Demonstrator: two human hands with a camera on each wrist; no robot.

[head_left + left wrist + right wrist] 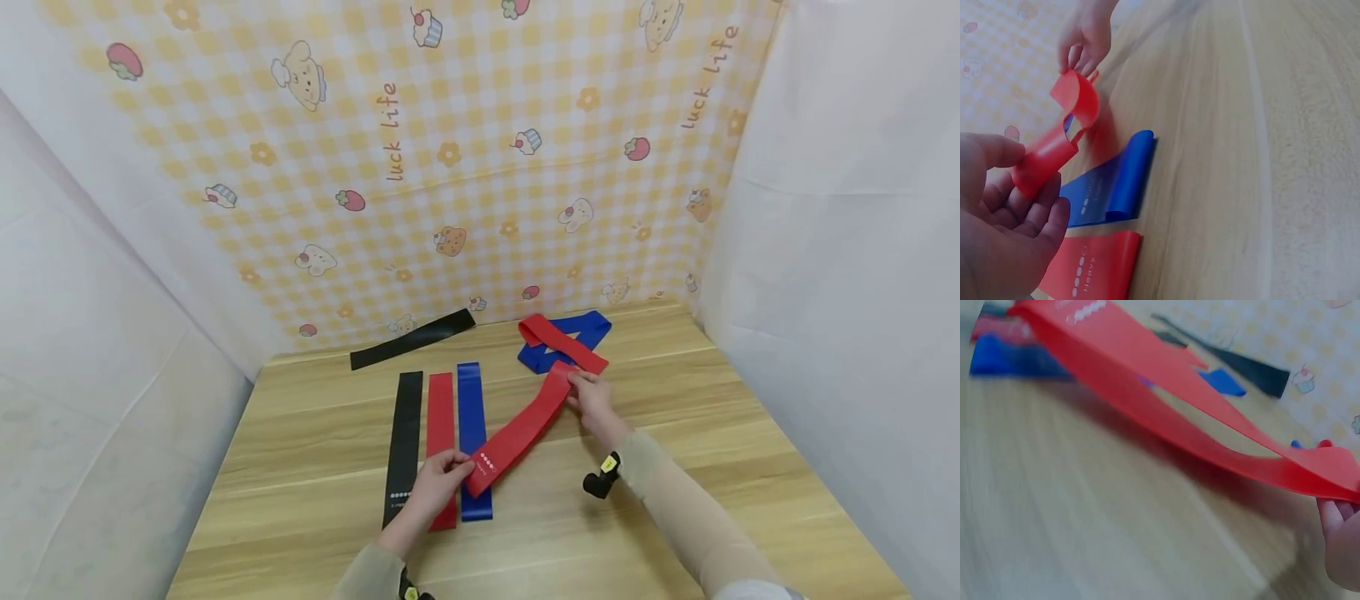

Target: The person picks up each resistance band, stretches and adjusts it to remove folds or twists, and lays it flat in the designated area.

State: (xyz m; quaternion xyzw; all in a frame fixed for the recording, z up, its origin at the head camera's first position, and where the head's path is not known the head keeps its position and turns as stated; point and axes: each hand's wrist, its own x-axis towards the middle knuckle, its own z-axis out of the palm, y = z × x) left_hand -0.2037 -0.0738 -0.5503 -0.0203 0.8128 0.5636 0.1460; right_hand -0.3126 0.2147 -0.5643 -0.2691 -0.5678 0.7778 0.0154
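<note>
A red resistance band (522, 427) with white print stretches diagonally between both hands, above the table. The left hand (442, 481) pinches its near end between thumb and fingers, beside the print. At the far end, the right hand (592, 396) pinches the band's other loop. In the right wrist view the band (1166, 419) shows two layers with a gap between them. Under and left of it lie a flat blue band (473, 417), a red band (441, 417) and a black band (406, 425), side by side; the left hand covers part of the red one.
Behind the right hand, another red band (558, 337) lies across a looped blue band (596, 327). A second black band (412, 340) rests slanted at the table's back edge. Patterned cloth (480, 167) hangs behind the wooden table (300, 450), with white cloth at both sides.
</note>
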